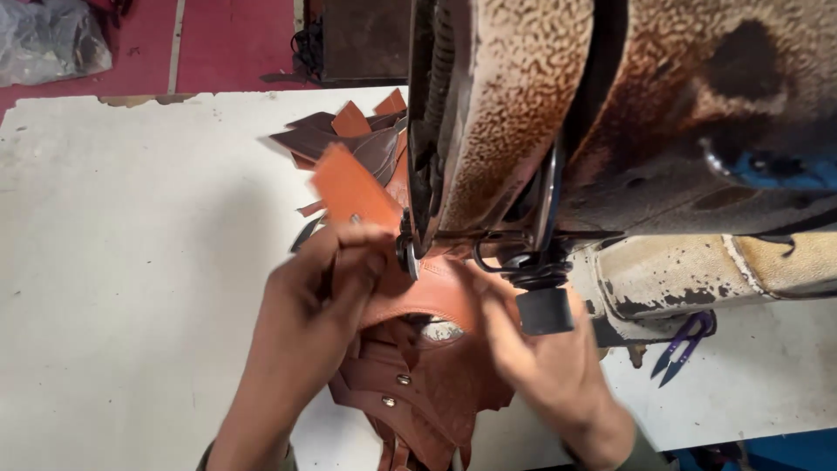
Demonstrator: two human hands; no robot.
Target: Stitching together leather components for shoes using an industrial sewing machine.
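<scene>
Nearest to me, my two forearms come up from the bottom edge, and between them hangs a bundle of brown leather straps (418, 392) with small metal rivets, spilling off the near edge of the white table (131, 262).

My left hand (318, 292) has its fingers curled and pinched down on the tan leather piece (418, 292), with an orange leather tab (353, 187) standing up just past its fingertips. My right hand (540, 358) lies flatter, fingers spread and pressing on the same tan piece from the other side. So the hands are near each other but not touching, each bearing on the leather, which sits between them under the sewing machine's needle area (410, 249). The picture is blurred at the fingers, so I cannot tell how tightly either one grips.

Just above my right hand, a black rubber knob (545, 310) hangs from the worn, mottled sewing machine head (523, 105), which fills the view beyond that hand. To the right of my right hand, purple thread snips (684, 344) lie on the table.

Beyond my left hand, a loose pile of dark brown and orange leather cut-outs (340, 135) rests on the table. Farther still is a red floor (227, 44).
</scene>
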